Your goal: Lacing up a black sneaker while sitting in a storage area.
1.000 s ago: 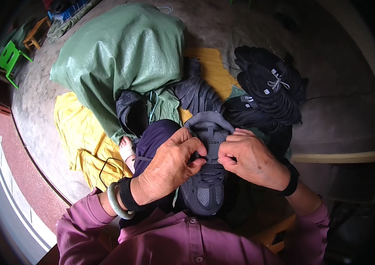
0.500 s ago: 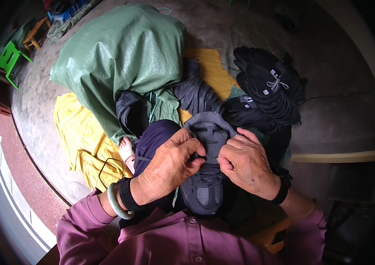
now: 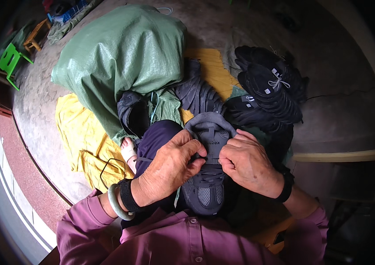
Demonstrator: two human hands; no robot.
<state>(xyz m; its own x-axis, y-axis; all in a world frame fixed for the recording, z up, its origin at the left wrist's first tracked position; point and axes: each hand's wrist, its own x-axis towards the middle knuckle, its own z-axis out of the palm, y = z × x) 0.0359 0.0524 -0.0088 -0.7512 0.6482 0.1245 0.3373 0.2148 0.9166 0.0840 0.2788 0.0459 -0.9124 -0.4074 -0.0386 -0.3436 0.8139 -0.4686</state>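
Note:
A dark grey sneaker [image 3: 205,194] lies on my lap, its mesh toe toward me and its padded collar away. At the left of its tongue, my left hand [image 3: 174,161] is closed, thumb and forefinger pinched on a dark shoelace [image 3: 143,159] that trails out to the left. My right hand [image 3: 251,165] is closed at the opposite side of the shoe, its fingers bent against the upper by the eyelets. What lies between those right fingertips is hidden. Laces cross the shoe's lower front.
A big green woven sack [image 3: 121,48] stands ahead on the left, over a yellow cloth [image 3: 81,137]. Dark shoe pieces [image 3: 196,95] lie in a row beyond my knees. Several black shoes [image 3: 267,88] are stacked at the right. A green chair [image 3: 9,62] is far left.
The whole view has shifted very slightly. Both hands keep nearly the same grip and place on the sneaker.

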